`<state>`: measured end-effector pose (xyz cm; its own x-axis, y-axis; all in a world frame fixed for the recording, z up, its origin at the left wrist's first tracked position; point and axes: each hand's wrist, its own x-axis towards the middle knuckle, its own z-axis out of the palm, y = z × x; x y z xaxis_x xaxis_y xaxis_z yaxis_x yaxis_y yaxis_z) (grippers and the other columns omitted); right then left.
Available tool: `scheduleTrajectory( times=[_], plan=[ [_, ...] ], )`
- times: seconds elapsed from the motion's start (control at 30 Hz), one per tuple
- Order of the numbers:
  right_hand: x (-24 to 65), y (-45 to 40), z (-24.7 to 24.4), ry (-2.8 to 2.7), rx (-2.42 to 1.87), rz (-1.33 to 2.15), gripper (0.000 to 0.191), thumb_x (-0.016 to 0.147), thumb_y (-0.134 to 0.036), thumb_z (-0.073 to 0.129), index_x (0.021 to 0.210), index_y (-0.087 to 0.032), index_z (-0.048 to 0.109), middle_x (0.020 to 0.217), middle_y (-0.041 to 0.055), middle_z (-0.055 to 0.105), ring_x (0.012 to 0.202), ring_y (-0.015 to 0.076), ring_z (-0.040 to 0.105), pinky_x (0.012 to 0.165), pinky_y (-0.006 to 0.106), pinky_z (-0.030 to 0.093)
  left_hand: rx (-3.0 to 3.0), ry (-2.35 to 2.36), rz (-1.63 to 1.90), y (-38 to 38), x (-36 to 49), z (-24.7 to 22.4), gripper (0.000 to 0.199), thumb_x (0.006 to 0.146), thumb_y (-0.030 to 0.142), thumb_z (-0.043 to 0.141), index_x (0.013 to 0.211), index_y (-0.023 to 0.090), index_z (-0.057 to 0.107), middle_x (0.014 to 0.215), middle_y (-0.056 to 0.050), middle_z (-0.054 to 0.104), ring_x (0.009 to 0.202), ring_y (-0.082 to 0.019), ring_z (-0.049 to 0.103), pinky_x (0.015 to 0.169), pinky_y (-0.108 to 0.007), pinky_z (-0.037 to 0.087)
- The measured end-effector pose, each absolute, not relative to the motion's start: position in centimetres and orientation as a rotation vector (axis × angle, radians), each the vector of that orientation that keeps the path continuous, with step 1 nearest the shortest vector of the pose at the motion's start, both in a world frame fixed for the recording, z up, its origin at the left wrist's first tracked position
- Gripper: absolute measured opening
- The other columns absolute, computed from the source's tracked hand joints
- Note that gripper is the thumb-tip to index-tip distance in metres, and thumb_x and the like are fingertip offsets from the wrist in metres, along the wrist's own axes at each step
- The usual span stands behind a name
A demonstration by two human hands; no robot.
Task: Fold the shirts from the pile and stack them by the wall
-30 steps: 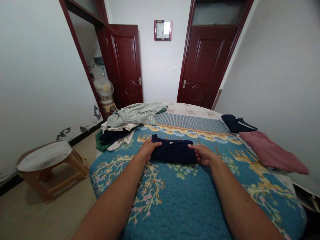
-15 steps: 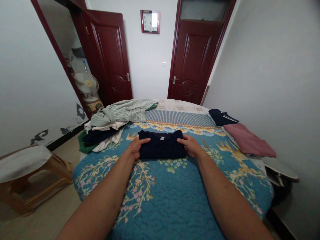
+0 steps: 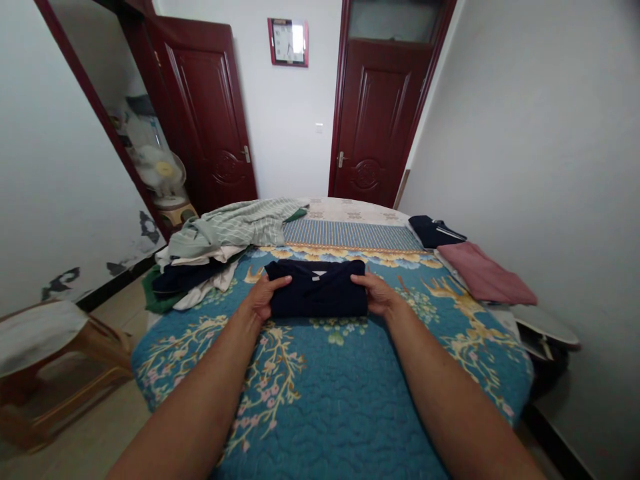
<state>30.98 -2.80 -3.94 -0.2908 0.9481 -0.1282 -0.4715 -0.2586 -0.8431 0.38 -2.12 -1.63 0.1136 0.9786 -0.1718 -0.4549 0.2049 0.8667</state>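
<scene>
Folded into a soft, broad rectangle, a dark navy garment [image 3: 320, 297] with a small pale label sits over the blue quilt [image 3: 340, 393], whose stitching ripples in wavy lines. The left hand [image 3: 263, 297] is clamped on the garment's nine-o'clock end, thumb on top; the right hand [image 3: 381, 294] grips the three-o'clock end likewise. From the garment, a crumpled clothes heap [image 3: 240, 227], topped by pale striped cloth, slumps at ten o'clock, while a flat, smooth-faced pink cloth [image 3: 485, 272] lies folded at three.
</scene>
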Motion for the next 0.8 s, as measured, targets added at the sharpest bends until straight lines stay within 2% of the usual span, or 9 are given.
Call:
scheduleTrajectory(
  times=[0.13, 0.23, 0.33, 0.5, 0.67, 0.8],
  plan=[
    [30.3, -3.5, -3.7, -0.939, -0.813, 1.761, 0.049, 0.077, -0.027, 0.088, 0.122, -0.02, 0.07, 0.111, 0.0106, 0.083, 0.098, 0.0259, 0.081, 0.099, 0.043, 0.063, 0.754, 0.919, 1.176, -2.1, 0.5, -1.6, 0.054, 0.063, 0.01, 0.092, 0.113, 0.015, 0.071, 0.091, -0.012, 0.084, 0.074, -0.028, 0.081, 0.078, -0.042, 0.07],
    [30.0, -3.2, -3.8, -0.974, -0.872, 1.767, 0.054, 0.073, -0.026, 0.091, 0.122, -0.019, 0.069, 0.106, 0.0095, 0.083, 0.096, 0.0268, 0.08, 0.098, 0.045, 0.063, 0.732, 1.0, 1.115, -1.7, 0.7, -1.7, 0.053, 0.064, 0.009, 0.092, 0.113, 0.015, 0.071, 0.09, -0.013, 0.084, 0.068, -0.028, 0.08, 0.07, -0.042, 0.07],
    [30.4, -2.1, -4.0, -0.908, -0.957, 1.693, 0.045, 0.073, -0.025, 0.09, 0.113, -0.019, 0.07, 0.096, 0.0072, 0.082, 0.089, 0.0265, 0.08, 0.091, 0.044, 0.065, 0.715, 1.089, 1.074, -0.9, 0.8, -1.8, 0.048, 0.069, 0.009, 0.09, 0.113, 0.015, 0.072, 0.089, -0.013, 0.083, 0.067, -0.029, 0.08, 0.064, -0.04, 0.07],
    [31.8, -0.6, -4.5, -0.773, -1.012, 1.592, 0.04, 0.075, -0.023, 0.088, 0.11, -0.02, 0.069, 0.089, 0.0035, 0.08, 0.077, 0.0208, 0.077, 0.085, 0.037, 0.065, 0.694, 1.022, 1.043, 0.0, 0.8, -1.8, 0.028, 0.08, 0.01, 0.082, 0.105, 0.013, 0.072, 0.09, -0.011, 0.082, 0.074, -0.025, 0.081, 0.066, -0.031, 0.068],
    [32.0, -0.6, -4.5, -0.719, -0.992, 1.617, 0.039, 0.076, -0.018, 0.084, 0.112, -0.019, 0.069, 0.091, 0.0041, 0.081, 0.076, 0.0199, 0.077, 0.083, 0.035, 0.064, 0.69, 1.092, 1.124, -0.4, 1.1, -1.4, 0.039, 0.079, -0.001, 0.078, 0.112, 0.016, 0.066, 0.094, -0.006, 0.081, 0.071, -0.019, 0.079, 0.065, -0.026, 0.065],
    [31.8, -0.7, -4.4, -0.721, -0.948, 1.628, 0.04, 0.075, -0.016, 0.083, 0.113, -0.019, 0.069, 0.095, 0.0052, 0.081, 0.078, 0.0205, 0.077, 0.083, 0.035, 0.063, 0.733, 1.056, 1.105, -0.7, 1.2, -1.3, 0.035, 0.08, 0.0, 0.076, 0.109, 0.015, 0.066, 0.093, -0.007, 0.081, 0.071, -0.019, 0.079, 0.065, -0.026, 0.066]
  ],
)
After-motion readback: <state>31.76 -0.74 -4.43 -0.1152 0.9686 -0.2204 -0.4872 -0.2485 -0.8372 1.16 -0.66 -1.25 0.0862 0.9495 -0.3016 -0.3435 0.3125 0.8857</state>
